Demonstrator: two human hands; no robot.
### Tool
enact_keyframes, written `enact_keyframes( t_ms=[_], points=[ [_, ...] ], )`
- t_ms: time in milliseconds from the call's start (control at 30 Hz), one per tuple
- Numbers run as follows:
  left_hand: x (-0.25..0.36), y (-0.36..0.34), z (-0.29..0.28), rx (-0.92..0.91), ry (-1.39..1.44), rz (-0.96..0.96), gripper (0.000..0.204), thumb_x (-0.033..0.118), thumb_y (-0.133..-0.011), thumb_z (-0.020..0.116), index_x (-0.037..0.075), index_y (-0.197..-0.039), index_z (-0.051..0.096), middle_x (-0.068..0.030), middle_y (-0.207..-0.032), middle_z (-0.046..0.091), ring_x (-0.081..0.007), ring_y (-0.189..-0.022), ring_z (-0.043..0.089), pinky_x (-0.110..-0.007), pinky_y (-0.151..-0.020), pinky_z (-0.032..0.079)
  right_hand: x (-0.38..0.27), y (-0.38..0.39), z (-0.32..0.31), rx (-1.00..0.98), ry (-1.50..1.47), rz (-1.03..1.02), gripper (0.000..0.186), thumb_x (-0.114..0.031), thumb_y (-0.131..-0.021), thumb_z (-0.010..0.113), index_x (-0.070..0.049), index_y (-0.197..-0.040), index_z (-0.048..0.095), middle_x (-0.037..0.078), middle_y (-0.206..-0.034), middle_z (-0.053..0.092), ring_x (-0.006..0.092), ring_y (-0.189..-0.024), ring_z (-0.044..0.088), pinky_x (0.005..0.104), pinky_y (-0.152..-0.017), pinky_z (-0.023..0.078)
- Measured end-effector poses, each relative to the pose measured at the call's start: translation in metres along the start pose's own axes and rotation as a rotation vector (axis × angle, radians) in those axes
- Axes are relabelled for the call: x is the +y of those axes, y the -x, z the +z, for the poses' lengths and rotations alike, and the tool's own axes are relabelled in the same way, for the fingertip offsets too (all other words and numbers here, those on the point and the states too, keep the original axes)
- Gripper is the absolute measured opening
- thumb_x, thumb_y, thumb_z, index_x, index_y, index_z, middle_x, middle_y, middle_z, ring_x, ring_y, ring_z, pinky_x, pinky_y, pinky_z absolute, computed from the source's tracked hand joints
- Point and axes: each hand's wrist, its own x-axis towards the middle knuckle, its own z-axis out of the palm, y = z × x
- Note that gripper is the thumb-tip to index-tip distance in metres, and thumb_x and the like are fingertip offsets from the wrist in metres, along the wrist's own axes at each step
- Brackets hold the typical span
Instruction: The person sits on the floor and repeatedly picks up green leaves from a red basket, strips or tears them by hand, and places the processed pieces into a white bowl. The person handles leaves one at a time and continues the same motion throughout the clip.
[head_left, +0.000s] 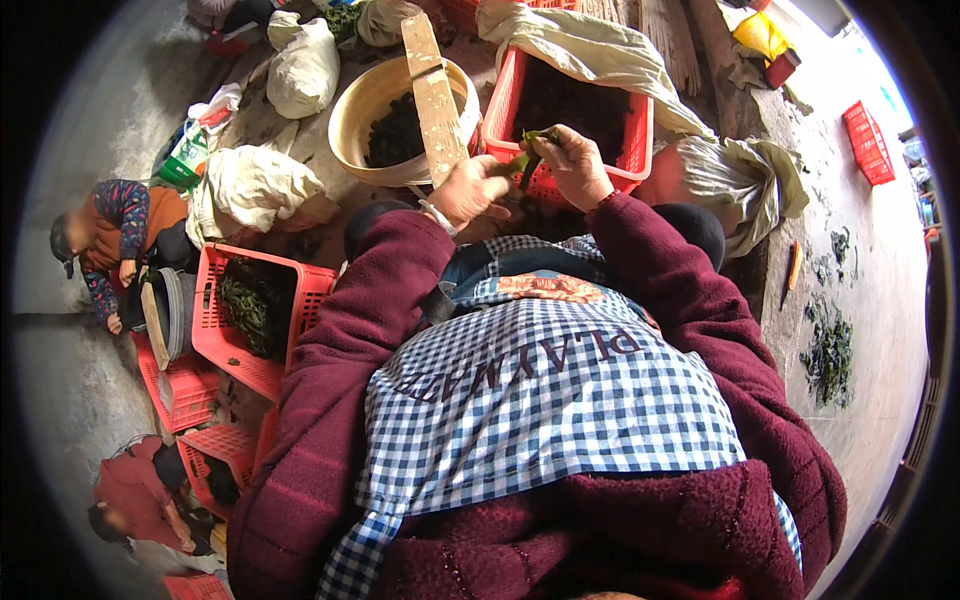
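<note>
A strip of dark green seaweed [527, 170] stretches between my two hands, in front of my lap. My right hand [575, 168] pinches its upper part. The fingers of my left hand [470, 192] are closed at its other end, partly hiding it. Just beyond my right hand stands a red plastic basket [642, 150] with a dark mass inside. Past my left hand is a round cream tub [345, 130] holding dark green seaweed. A worn wooden board [432, 95] lies across the tub's rim.
Red crates [205, 330] with greens stand at my left, near two other people [160, 225] [145, 495]. Cloth sacks [303, 70] lie about the tub. On the right floor are an orange-handled tool [793, 267], scattered seaweed [828, 350] and a red basket [868, 143].
</note>
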Motion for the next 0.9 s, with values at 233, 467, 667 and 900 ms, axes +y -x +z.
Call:
enact_keyframes(
  t_ms=[233,467,667,900],
  points=[
    [-0.008,0.001,0.029,-0.011,-0.567,0.391,0.022,0.002,-0.078,0.053,-0.003,-0.099,0.057,-0.0106,-0.085,0.064,-0.0183,-0.077,0.061,-0.032,-0.070,0.049,-0.003,0.012,-0.004,-0.168,0.348,-0.008,0.018,-0.016,-0.090,0.055,0.000,-0.093,0.061,0.008,-0.075,0.063,0.0115,-0.070,0.058,0.0310,-0.064,0.048],
    [0.002,0.005,0.030,0.488,-0.838,0.614,0.015,0.006,-0.072,0.065,0.003,-0.079,0.052,-0.0117,-0.069,0.057,-0.0276,-0.064,0.058,-0.036,-0.062,0.047,0.010,0.011,-0.002,-0.210,-0.388,0.603,0.022,-0.023,-0.091,0.056,-0.002,-0.095,0.060,0.001,-0.076,0.060,0.0081,-0.055,0.052,0.0218,-0.049,0.045],
    [0.003,0.000,0.026,0.493,-0.867,0.704,0.019,0.003,-0.067,0.069,0.002,-0.065,0.050,-0.0087,-0.078,0.058,-0.0231,-0.066,0.058,-0.031,-0.059,0.045,0.018,0.011,-0.009,-0.235,-0.722,0.722,0.021,-0.019,-0.091,0.055,0.000,-0.096,0.062,0.004,-0.084,0.063,0.0140,-0.063,0.058,0.0252,-0.059,0.050],
    [-0.006,-0.012,0.018,0.455,-0.665,0.839,0.010,-0.003,-0.070,0.067,-0.004,-0.077,0.061,-0.0159,-0.106,0.060,-0.0245,-0.089,0.060,-0.029,-0.075,0.048,0.015,0.007,-0.009,-0.313,-0.844,0.644,0.019,-0.011,-0.092,0.049,0.002,-0.100,0.060,0.008,-0.090,0.064,0.0168,-0.074,0.060,0.0288,-0.066,0.051]
  ],
)
